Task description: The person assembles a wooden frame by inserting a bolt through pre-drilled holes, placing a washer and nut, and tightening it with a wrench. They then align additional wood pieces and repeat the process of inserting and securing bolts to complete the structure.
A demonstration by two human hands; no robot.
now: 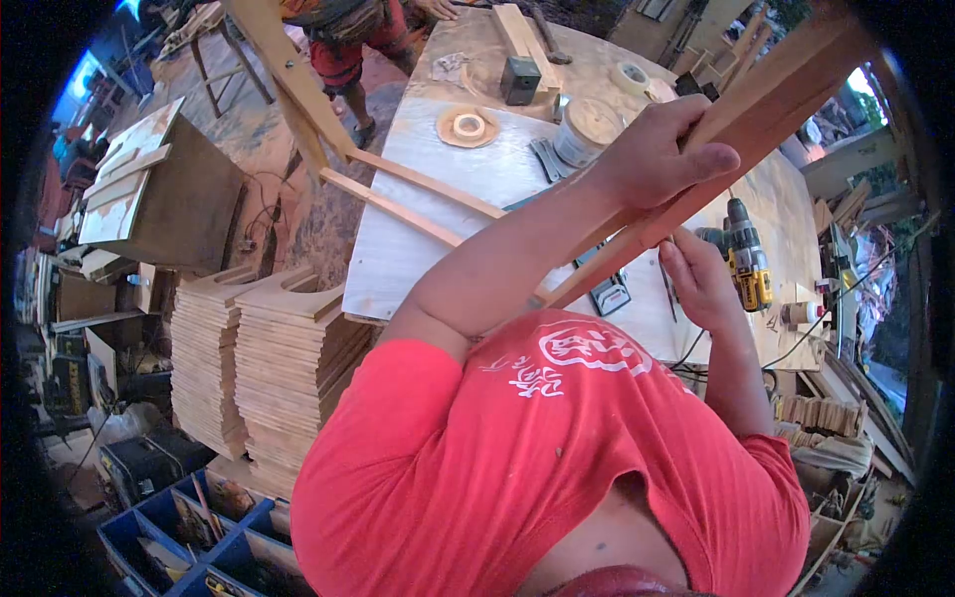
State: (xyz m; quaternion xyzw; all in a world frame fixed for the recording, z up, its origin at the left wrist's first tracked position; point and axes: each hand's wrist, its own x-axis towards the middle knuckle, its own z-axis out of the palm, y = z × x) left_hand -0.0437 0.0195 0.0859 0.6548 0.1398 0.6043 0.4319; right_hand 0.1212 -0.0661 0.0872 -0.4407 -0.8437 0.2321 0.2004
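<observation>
My left hand [662,154] grips a thick wooden post [766,95], fingers around it and thumb along its near side. The post slants from the upper right down toward my chest. Just below it, my right hand [704,279] is closed in a pinch at the wood's lower edge; what the fingertips hold, if anything, is too small to make out. Two wooden rails [418,184] run across the table to another upright post [288,75] on the left. Beside my right hand is a yellow and black cordless drill [748,257].
The worktable [398,129] bears a plastic tub [587,131], a tape roll [631,76], a dark block [519,82] and a hammer [552,42]. Stacked cut boards [288,368] stand at left, above a blue divided crate [129,542]. Another person [343,55] stands across the table.
</observation>
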